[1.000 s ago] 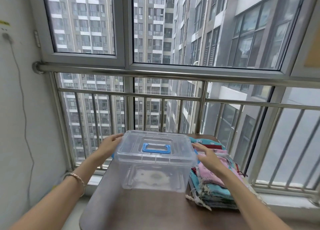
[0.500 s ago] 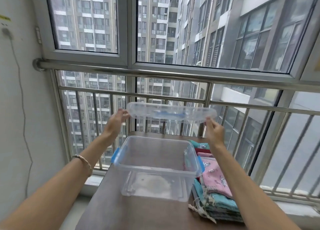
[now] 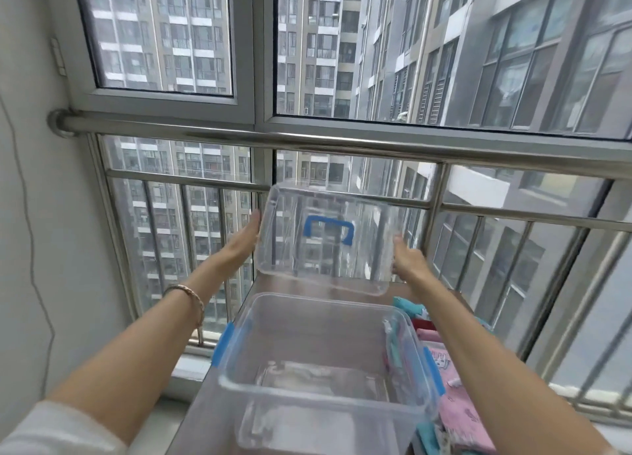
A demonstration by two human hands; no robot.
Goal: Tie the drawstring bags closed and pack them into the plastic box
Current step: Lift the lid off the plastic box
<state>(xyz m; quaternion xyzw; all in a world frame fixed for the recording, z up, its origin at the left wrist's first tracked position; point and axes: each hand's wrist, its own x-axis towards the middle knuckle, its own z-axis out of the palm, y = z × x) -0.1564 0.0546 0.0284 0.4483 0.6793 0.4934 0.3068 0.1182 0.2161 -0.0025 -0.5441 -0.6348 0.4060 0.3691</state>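
With both arms stretched out, the person is holding the clear rectangular plastic lid (image 3: 326,239) up in the air, tilted nearly upright so its underside faces the camera, blue carry handle (image 3: 329,229) showing through it. The left hand (image 3: 244,239) is clamped on the lid's 9 o'clock edge, and the right hand (image 3: 407,261) grips the 3 o'clock edge, thumb up against the plastic. Down at 6 o'clock from the lid, the clear plastic box with blue side latches (image 3: 342,312) sits open on the brown tabletop (image 3: 212,417), nothing packed inside it. The stack of folded drawstring bags (image 3: 458,403), pink and teal patterned fabric, lies at 3 o'clock of the box, right up against its wall. A thin beaded bracelet (image 3: 191,299) is on the left wrist. Behind everything, the steel window railing (image 3: 342,143) runs across at 12 o'clock.
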